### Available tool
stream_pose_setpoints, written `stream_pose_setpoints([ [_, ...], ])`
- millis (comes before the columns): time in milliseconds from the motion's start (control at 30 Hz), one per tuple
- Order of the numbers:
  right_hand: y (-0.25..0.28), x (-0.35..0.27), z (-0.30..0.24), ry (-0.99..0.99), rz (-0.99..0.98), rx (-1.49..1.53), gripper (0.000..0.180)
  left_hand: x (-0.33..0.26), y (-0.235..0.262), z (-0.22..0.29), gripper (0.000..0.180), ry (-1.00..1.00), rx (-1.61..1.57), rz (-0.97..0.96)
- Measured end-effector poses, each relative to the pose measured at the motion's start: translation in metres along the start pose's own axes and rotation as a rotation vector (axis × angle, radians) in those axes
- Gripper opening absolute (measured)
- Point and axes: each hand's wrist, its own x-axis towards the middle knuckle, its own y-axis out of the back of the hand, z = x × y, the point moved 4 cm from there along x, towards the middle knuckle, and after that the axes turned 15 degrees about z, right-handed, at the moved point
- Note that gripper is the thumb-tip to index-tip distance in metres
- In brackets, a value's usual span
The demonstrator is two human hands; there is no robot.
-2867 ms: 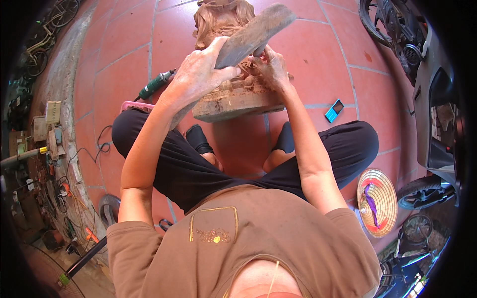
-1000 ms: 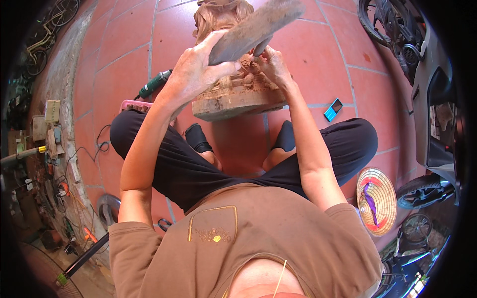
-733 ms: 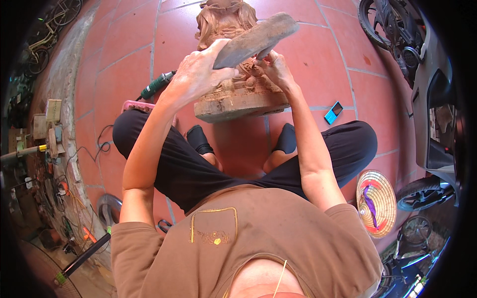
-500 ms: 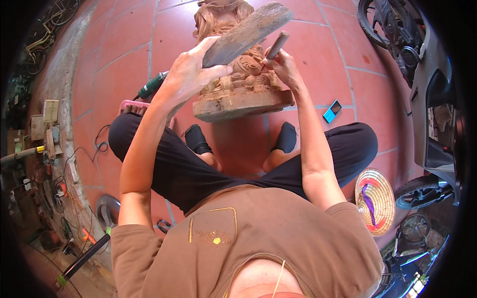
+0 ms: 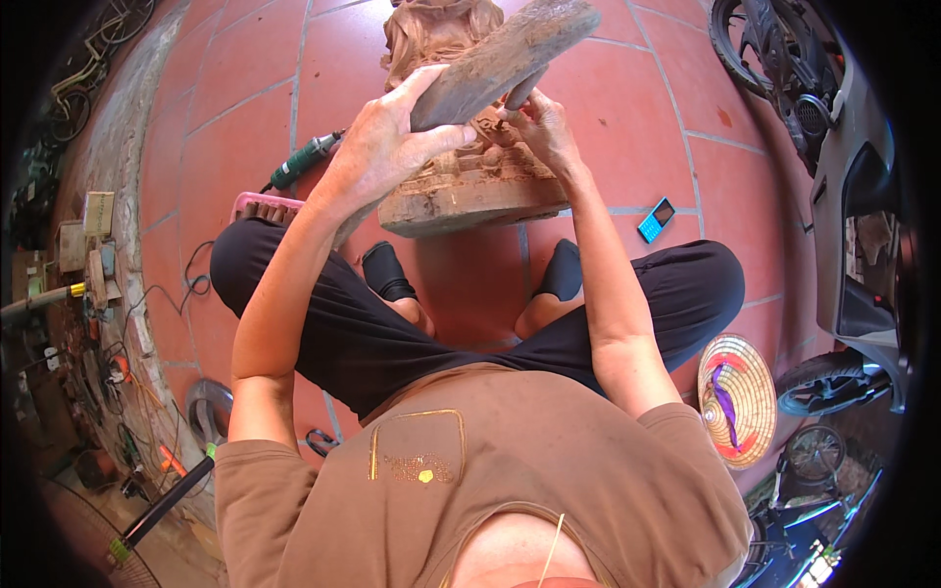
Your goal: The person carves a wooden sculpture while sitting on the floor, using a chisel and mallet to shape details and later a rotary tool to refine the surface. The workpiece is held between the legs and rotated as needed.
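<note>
Carved wooden statue [image 5: 469, 191] upright on red tiles [image 5: 637, 127], left hand [image 5: 384, 145] wrapped round a thick wooden bat [image 5: 510, 64] slanting right above it, right hand [image 5: 544, 132] pinching a slim tool handle [image 5: 527, 88] close beneath.

I take this for a carving workshop in a home's tiled porch or garage; which, I can't tell. I see a wooden carving [image 5: 446, 204] under the left hand [image 5: 384, 145] and right hand [image 5: 545, 129], a power tool [image 5: 304, 164] and pink tray [image 5: 238, 206] left of them, and boxes [image 5: 98, 214] farther left. The homely signs I get are a motorbike [image 5: 849, 147] and hat [image 5: 753, 370] off to the right, a bicycle [image 5: 74, 93] far left, and red floor tiles [image 5: 627, 122] all around.
</note>
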Motion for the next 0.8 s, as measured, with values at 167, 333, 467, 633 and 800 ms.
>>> stream_pose_setpoints([
  [167, 0.0, -0.004, 0.007, 0.03, 0.041, 0.073, 0.017, 0.001, -0.007, 0.002, 0.068, -0.061, 0.256, -0.042],
  [333, 0.0, -0.002, 0.005, 0.003, -0.012, 0.007, 0.024, 0.0, -0.003, 0.004, 0.067, -0.142, 0.124, 0.038],
  [467, 0.0, -0.003, 0.007, 0.013, 0.038, 0.008, 0.02, 0.002, -0.006, 0.001, 0.066, -0.078, 0.247, -0.036],
  [633, 0.005, -0.002, 0.016, -0.046, 0.06, 0.09, 0.021, -0.001, 0.007, 0.004, 0.065, -0.048, 0.396, -0.005],
  [800, 0.015, 0.008, 0.006, -0.158, 0.096, 0.115, 0.019, -0.002, 0.018, -0.012, 0.068, -0.059, 0.24, 0.038],
])
